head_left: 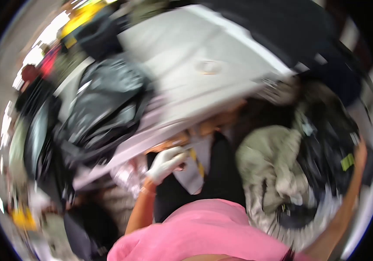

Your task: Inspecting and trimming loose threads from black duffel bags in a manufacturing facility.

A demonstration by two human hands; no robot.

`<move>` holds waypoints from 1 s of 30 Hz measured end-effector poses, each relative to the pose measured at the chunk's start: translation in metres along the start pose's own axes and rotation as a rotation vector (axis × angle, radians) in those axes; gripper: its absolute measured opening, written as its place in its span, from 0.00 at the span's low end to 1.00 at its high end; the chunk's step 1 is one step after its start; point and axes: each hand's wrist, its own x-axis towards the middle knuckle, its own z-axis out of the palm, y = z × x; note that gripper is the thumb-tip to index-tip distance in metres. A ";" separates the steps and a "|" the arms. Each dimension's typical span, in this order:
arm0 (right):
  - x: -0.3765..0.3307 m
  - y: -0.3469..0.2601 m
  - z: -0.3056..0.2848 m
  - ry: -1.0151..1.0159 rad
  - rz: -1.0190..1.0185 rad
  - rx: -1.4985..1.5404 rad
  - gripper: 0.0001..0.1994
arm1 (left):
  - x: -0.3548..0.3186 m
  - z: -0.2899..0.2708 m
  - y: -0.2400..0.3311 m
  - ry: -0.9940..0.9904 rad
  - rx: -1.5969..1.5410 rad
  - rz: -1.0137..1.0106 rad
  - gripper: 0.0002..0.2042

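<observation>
White glove on my left hand, fingers curled shut on a pale sheet w/ a yellow strip, right at the near edge of the white table. Whole view is motion-blurred, so fine detail is lost. The sheet lies over a black garment that hangs just below that edge, btwn my two arms. My right hand is out at the far right, arm stretched up along a dark heap of clothes w/ a green tag; it touches the heap, but can't tell if the fingers are clenched or loose, too blurred and half hidden. Btwn the black garment and that heap sits a bundle of grey-green fabric, crowding the right side. Left of the table, a black plastic bag bulges against its left edge, blocking that side. A small round mark shows near the table's middle. Pink cloth fills the bottom of the view, covering what's under my arms. Far left is a clutter of dark and yellow things, not readable.
</observation>
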 end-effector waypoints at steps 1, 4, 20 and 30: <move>-0.005 -0.079 0.009 -0.050 -0.013 0.125 0.29 | -0.011 0.010 0.024 0.029 0.110 0.036 0.13; 0.021 -0.126 -0.007 0.155 -0.234 -0.138 0.22 | -0.027 0.010 0.030 0.124 0.242 0.011 0.12; 0.055 -0.097 -0.179 1.306 0.083 0.099 0.09 | 0.021 0.060 0.040 -0.111 0.296 -0.029 0.15; -0.076 -0.029 0.060 0.182 0.133 0.310 0.14 | 0.002 0.050 0.035 -0.028 0.278 -0.077 0.14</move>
